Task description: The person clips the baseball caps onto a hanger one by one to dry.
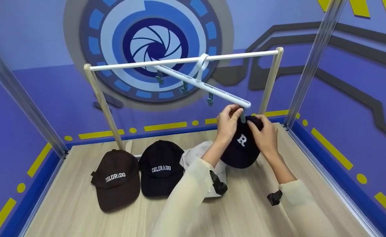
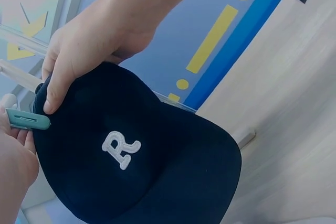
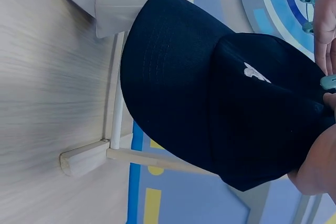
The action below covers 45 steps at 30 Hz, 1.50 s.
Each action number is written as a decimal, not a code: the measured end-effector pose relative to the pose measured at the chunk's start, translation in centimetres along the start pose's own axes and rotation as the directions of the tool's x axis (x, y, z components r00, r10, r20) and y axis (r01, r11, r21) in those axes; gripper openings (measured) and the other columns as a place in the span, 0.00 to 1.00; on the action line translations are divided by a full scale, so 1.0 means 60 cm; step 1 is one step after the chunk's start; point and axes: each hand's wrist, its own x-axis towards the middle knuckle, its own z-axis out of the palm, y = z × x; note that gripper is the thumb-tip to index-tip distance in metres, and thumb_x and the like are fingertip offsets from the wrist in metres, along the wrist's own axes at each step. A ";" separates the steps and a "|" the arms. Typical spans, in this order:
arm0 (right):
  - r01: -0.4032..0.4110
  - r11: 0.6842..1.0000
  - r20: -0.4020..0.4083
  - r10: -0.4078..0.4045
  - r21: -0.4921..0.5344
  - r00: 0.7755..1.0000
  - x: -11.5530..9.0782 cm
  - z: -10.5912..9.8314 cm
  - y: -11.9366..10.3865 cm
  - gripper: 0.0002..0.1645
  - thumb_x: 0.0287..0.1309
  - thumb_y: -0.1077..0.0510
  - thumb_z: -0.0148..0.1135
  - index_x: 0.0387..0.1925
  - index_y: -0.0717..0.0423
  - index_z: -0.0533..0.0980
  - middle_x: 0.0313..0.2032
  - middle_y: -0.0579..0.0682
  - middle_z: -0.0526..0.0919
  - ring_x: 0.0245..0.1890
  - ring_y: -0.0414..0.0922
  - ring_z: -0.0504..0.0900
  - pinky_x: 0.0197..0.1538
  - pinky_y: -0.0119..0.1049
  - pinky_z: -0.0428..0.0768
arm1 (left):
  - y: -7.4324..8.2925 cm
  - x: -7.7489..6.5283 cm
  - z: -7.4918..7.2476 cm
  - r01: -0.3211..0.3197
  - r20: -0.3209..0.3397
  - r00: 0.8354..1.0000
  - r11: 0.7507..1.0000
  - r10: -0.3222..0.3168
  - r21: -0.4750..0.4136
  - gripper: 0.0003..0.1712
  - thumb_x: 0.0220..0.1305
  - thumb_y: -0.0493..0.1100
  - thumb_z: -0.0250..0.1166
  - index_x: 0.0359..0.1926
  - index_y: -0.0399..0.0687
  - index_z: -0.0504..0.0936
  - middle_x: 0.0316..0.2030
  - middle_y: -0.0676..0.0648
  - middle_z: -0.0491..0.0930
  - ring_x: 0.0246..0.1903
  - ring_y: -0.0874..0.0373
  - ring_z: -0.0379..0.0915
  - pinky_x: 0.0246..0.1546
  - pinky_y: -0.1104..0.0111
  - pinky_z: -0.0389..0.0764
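Note:
A dark cap (image 1: 245, 144) with a white letter R hangs crown up below the end of a white hanger (image 1: 224, 94). My right hand (image 1: 267, 135) grips the top of its crown, thumb on the front; the other fingers are behind the fabric. With my left hand (image 1: 227, 123) I pinch the green clip (image 2: 29, 119) at the hanger's near end. The clip's tip overlaps the crown's top edge in the left wrist view. In the right wrist view the cap's brim (image 3: 163, 72) points away from both hands.
The hanger hooks over the white rod of a wooden rack (image 1: 130, 65), with more green clips (image 1: 210, 99) along it. On the table (image 1: 114, 223) lie a brown cap (image 1: 119, 189), a black cap (image 1: 160, 184) and a pale cap (image 1: 196, 151), partly hidden by my left sleeve.

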 end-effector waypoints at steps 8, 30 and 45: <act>-0.006 1.000 0.004 0.006 -0.012 1.000 -0.004 -0.005 0.006 0.17 0.64 0.54 0.70 0.49 0.61 0.81 0.47 0.61 0.86 0.44 0.58 0.83 0.45 0.48 0.77 | -0.005 -0.008 -0.004 0.015 0.070 0.997 1.000 -0.017 0.021 0.17 0.70 0.42 0.65 0.55 0.36 0.83 0.49 0.41 0.85 0.49 0.55 0.83 0.48 0.75 0.80; -0.013 0.998 0.004 0.013 -0.059 1.000 0.010 -0.033 0.024 0.20 0.66 0.49 0.67 0.50 0.61 0.80 0.48 0.62 0.86 0.48 0.60 0.83 0.50 0.53 0.76 | -0.015 -0.039 -0.060 0.065 0.223 0.973 0.998 -0.065 0.008 0.13 0.77 0.37 0.56 0.55 0.39 0.83 0.51 0.40 0.84 0.51 0.56 0.81 0.52 0.72 0.80; -0.044 0.995 0.036 0.047 -0.085 0.998 0.010 -0.041 0.038 0.24 0.66 0.53 0.67 0.55 0.66 0.77 0.49 0.66 0.84 0.52 0.64 0.81 0.57 0.57 0.74 | -0.028 -0.103 -0.138 0.084 0.231 0.970 0.996 -0.076 -0.025 0.13 0.75 0.31 0.56 0.54 0.33 0.82 0.50 0.41 0.84 0.52 0.49 0.81 0.53 0.69 0.81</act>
